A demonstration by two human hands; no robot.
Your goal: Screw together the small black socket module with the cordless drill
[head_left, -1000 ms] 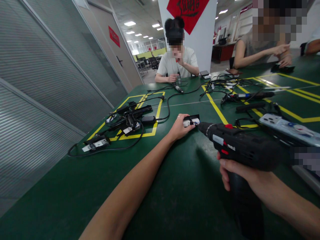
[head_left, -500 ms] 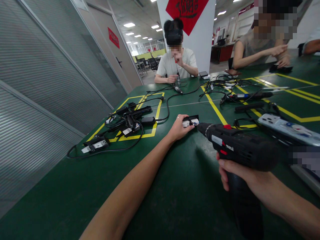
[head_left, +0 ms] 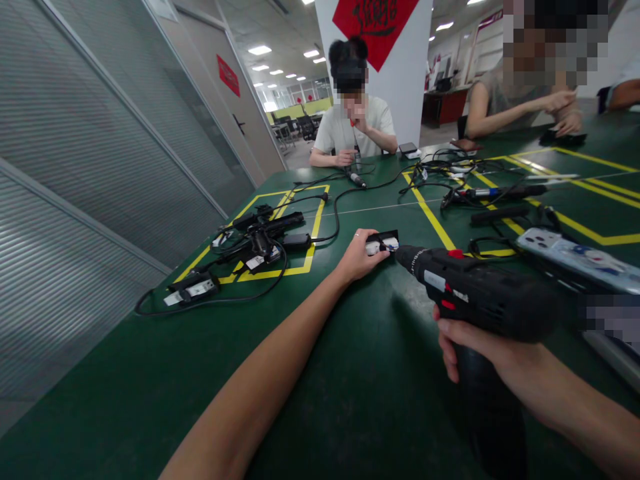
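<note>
My right hand [head_left: 475, 347] is wrapped round the grip of a black cordless drill [head_left: 480, 287] with red buttons. The drill's chuck points left and away from me, its tip at the right end of a small black-and-white device [head_left: 381, 241]. Fingers of my left hand [head_left: 361, 256] pinch that device and hold it on the green table. It looks like a small casing with white parts and something blue inside; its exact kind is not plain. The chuck hides where the bit meets it.
Left on the green table [head_left: 310, 373] lie tangled black devices and cables [head_left: 260, 243] within yellow tape. To the right are a pen-like tool [head_left: 495, 193], more cables and a patterned pale case [head_left: 580, 253]. Across the table a person in white [head_left: 353, 127] works; another person [head_left: 525, 100] sits at right.
Almost nothing differs. Both my hands, the drill and the small device keep their places; the view has shifted very slightly.
</note>
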